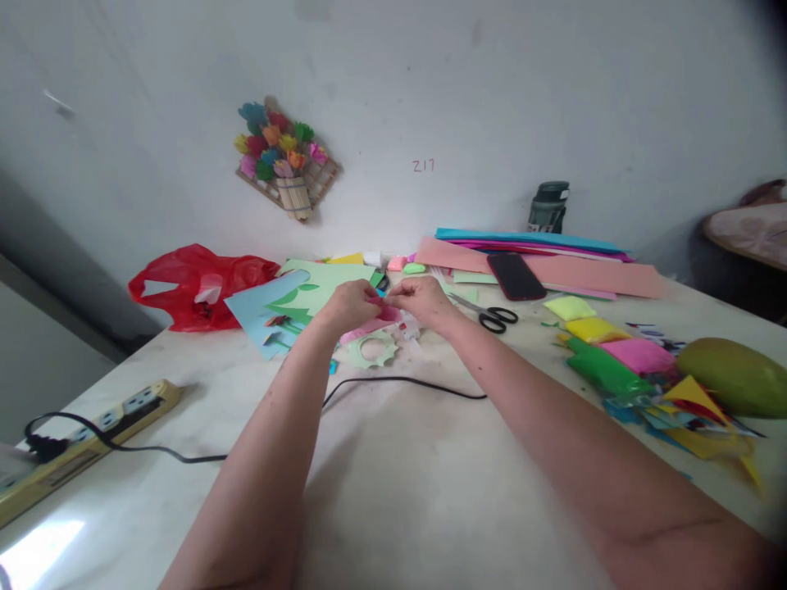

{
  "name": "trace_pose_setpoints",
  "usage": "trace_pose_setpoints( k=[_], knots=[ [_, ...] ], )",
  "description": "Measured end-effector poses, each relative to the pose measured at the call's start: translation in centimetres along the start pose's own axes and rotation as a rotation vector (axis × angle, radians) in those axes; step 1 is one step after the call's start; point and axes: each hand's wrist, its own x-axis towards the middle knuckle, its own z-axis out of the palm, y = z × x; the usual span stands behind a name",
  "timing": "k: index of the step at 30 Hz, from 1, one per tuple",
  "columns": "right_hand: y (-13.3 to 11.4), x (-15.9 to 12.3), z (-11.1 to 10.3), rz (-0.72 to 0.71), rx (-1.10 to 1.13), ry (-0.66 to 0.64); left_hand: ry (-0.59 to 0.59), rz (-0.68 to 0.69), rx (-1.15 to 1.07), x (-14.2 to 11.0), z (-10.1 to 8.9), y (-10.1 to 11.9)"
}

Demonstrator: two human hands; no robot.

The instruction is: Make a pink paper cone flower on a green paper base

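My left hand and my right hand meet over the middle of the table with their fingers pinched together. Between the fingertips shows a small pink piece, partly hidden, its material unclear. Just below lies a longer pink object, mostly covered by my left hand. A pale green paper ring with a jagged outer edge rests on the table in front of the hands. Beside my right wrist are black-handled scissors. A small whitish clear item sits under my right hand.
Left are green paper, blue paper, a red plastic bag and a power strip with a black cord. Right are a phone, coloured sheets, clay packets, paper scraps and a green fruit.
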Motion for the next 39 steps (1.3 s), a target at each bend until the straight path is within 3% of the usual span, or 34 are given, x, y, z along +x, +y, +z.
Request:
trace_pose_setpoints(
  k=[5,15,23,39],
  knots=[
    [0.1,0.4,-0.5,0.030,0.148,0.006,-0.002,-0.003,0.036,0.4,0.2,-0.9],
    [-0.5,0.1,-0.6,-0.076,-0.338,-0.172,-0.005,0.085,0.143,0.5,0.4,-0.7],
    [-0.8,0.2,-0.7,-0.088,-0.434,-0.209,-0.010,0.145,0.199,0.5,0.4,-0.8],
    [-2.1,-0.4,0.0,0.067,-0.686,-0.173,0.011,0.162,0.252,0.4,0.7,-0.6]
  ],
)
